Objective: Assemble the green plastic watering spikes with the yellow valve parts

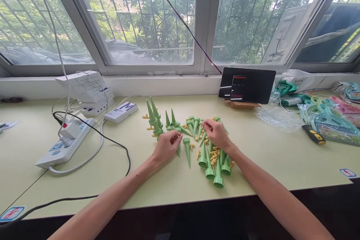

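Observation:
My left hand (168,145) is closed, fingers curled around a green plant watering spike (179,151); its tip points down below my fingers. To the right of it, another green spike (186,153) lies on the table beside a small yellow valve (192,146). My right hand (215,133) hovers over the loose pile with thumb and fingers pinched together; what sits between them is too small to make out. Beneath it lie several green spikes (218,178) with hollow threaded ends, mixed with yellow valves (215,153). Behind my left hand, stacked spikes (153,118) stand upright with yellow valves on their sides.
A white power strip (67,140) with cables lies left, near a stack of white boxes (91,92) and a flat box (122,112). A tablet (253,86) leans by the window. On the right are a screwdriver (313,134) and bagged plastic items (332,118).

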`<state>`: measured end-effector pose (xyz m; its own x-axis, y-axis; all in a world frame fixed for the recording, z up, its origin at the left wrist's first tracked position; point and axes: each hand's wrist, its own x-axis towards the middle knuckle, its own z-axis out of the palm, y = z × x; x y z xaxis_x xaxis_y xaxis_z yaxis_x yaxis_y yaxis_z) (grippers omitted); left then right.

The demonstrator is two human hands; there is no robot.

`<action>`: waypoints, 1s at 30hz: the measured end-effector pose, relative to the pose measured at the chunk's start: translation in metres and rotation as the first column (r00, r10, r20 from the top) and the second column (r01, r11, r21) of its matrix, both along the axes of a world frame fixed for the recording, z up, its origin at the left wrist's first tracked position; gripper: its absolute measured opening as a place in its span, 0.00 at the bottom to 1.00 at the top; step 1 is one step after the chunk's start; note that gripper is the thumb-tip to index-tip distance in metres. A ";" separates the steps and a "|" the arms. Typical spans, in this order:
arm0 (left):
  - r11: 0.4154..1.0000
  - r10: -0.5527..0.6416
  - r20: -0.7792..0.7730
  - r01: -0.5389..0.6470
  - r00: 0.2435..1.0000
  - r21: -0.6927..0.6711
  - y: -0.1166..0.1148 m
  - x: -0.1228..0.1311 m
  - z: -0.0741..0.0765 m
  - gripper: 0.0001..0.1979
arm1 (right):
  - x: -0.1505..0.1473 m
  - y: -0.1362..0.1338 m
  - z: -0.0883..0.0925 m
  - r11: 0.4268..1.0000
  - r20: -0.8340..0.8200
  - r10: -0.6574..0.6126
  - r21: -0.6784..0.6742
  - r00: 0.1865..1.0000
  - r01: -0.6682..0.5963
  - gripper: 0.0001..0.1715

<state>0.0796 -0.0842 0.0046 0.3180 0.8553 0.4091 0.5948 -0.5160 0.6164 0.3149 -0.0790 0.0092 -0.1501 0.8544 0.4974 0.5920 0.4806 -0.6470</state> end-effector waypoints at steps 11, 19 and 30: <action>1.000 -0.015 -0.005 0.015 1.000 -0.020 -0.001 0.001 0.001 0.14 | -0.010 -0.006 -0.001 0.996 0.004 0.086 -0.003 0.996 -0.086 0.18; 0.999 -0.036 -0.001 0.036 0.999 -0.026 -0.001 0.001 0.000 0.14 | -0.012 -0.007 0.000 0.994 0.009 0.107 -0.009 0.994 -0.107 0.15; 0.999 -0.031 -0.013 0.030 0.999 -0.031 0.000 0.000 -0.001 0.14 | -0.012 -0.007 -0.001 0.994 -0.006 0.104 -0.022 0.995 -0.104 0.13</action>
<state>0.0796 -0.0847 0.0037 0.3492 0.8571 0.3787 0.5872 -0.5151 0.6244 0.3029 -0.0864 0.0080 -0.2361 0.8453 0.4792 0.5367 0.5246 -0.6609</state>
